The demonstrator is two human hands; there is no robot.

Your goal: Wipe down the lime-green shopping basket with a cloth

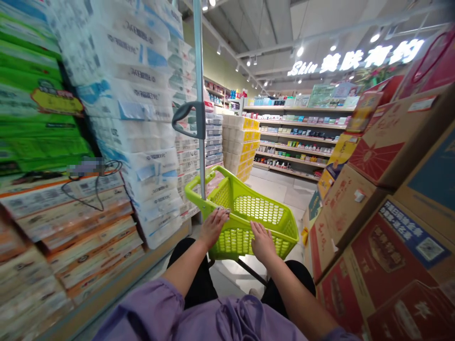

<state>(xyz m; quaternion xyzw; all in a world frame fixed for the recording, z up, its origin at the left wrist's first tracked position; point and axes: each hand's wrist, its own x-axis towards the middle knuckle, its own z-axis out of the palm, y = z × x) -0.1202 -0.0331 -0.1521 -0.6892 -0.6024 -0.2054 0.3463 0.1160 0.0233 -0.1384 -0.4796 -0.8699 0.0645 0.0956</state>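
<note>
In front of my knees stands a lime-green plastic shopping cart [263, 189] with perforated walls. My left hand [214, 225] lies on its near rim, at the left, fingers stretched forward over the edge. Farther right, the fingers of my right hand [263, 241] lie flat on the near side, just below the rim; its thumb is hard to make out. A metal pole [199, 61] rises from the cart's left corner and carries a grey loop handle [190, 121]. Something pinkish [215, 182] shows in the cart's small left compartment.
Stacked white tissue packs [142, 94] and green packs [31, 104] line the left. A dark cord [99, 199] hangs over orange-and-white packs. Cardboard cartons [384, 137] pile up close on the right. Past the cart are yellow-and-white packs [241, 144] and stocked shelves [295, 123].
</note>
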